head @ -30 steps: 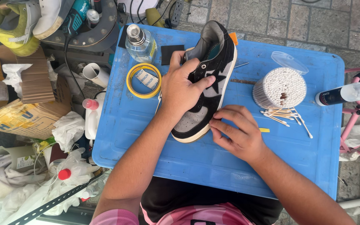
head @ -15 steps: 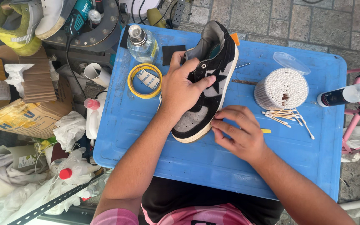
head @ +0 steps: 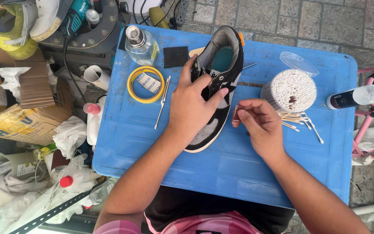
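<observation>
Head view: one black sneaker (head: 219, 82) on the blue worktop (head: 130, 143), two hands on it.
I see left hand (head: 193, 106) grip clamped over the shoe mid-worktop; right hand (head: 258, 123) fingers pinched together on a small strip just beside it. One tape roll (head: 146, 84), one spray bottle (head: 141, 45), one swab tub (head: 291, 89), loose swabs (head: 301, 121) near right.

black-grey shoe (head: 215, 93) — blue table (head: 256, 169)
</observation>
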